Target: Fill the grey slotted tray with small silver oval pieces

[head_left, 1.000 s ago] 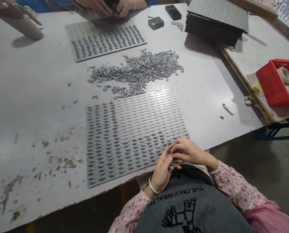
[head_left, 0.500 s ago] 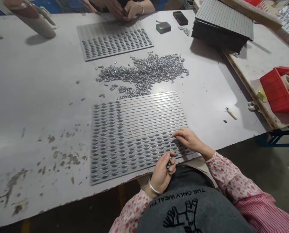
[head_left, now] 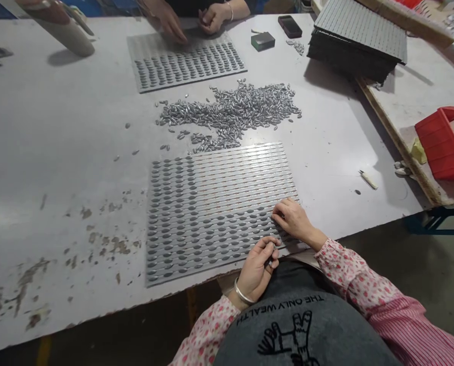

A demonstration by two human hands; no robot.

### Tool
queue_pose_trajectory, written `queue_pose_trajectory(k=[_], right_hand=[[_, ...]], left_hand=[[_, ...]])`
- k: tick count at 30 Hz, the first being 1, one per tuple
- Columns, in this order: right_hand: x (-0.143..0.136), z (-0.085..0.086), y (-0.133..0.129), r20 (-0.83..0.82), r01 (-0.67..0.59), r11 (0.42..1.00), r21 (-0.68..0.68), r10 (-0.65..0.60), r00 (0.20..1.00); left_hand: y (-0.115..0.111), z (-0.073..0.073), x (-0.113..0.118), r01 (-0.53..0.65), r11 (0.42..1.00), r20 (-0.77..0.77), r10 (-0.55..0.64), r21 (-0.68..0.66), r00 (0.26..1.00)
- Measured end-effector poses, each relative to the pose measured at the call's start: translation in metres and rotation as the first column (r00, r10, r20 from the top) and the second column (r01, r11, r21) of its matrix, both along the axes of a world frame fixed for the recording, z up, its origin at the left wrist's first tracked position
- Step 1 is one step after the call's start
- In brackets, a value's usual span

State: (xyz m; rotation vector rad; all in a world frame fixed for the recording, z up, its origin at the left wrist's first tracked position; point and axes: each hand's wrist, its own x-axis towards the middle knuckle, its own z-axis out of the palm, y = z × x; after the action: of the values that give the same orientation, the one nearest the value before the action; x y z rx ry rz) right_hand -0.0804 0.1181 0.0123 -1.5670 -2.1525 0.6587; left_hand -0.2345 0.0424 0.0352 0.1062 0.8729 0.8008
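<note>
- Grooved panel (head_left: 242, 178): flat on the table (head_left: 326, 152); oval grey pieces (head_left: 191, 173) seated along its left side and near rows, ridges exposed at far right.
- Left hand (head_left: 255, 269): at the panel's near edge, right of centre; fingers curled closed, gripping small oval grey pieces, exact count not visible.
- Right hand (head_left: 292, 219): over the panel's near right part; fingers bent downward; their opening and any piece held cannot be determined.
- Loose pile (head_left: 230, 109): same pieces, just beyond the panel's far edge.
- Second panel (head_left: 140, 49): beyond the pile, under a co-worker's hands (head_left: 214, 19).
- Thread snips (head_left: 368, 179): right of the grooved panel, well apart.
</note>
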Motion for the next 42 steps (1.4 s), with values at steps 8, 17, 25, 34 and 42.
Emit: queue_pose_trajectory(k=[8, 17, 25, 34, 42], right_hand=[[0.016, 0.032, -0.019, -0.513, -0.445, 0.878, -0.177, 0.303, 0.803], [0.006, -0.006, 0.002, -0.229, 0.116, 0.991, -0.067, -0.128, 0.965], [-0.013, -0.008, 0.002, 0.070, 0.166, 0.984, 0.072, -0.171, 0.983], [-0.003, 0.011, -0.004, -0.203, 0.032, 0.998, -0.045, -0.040, 0.978], [0.003, 0.016, -0.009, -0.563, -0.201, 0.950, -0.237, 0.034, 0.826]], left_hand=[[0.001, -0.004, 0.004, -0.045, 0.999, -0.011, 0.045, -0.022, 0.999], [0.005, 0.003, 0.001, -0.017, 1.000, -0.009, 0.017, -0.019, 1.000], [0.000, -0.007, 0.002, -0.042, 0.997, -0.005, 0.042, -0.064, 0.999], [0.005, -0.009, 0.003, -0.141, 0.986, -0.023, 0.139, -0.091, 0.990], [0.009, -0.002, 0.005, -0.149, 0.982, 0.040, 0.155, -0.117, 0.987]])
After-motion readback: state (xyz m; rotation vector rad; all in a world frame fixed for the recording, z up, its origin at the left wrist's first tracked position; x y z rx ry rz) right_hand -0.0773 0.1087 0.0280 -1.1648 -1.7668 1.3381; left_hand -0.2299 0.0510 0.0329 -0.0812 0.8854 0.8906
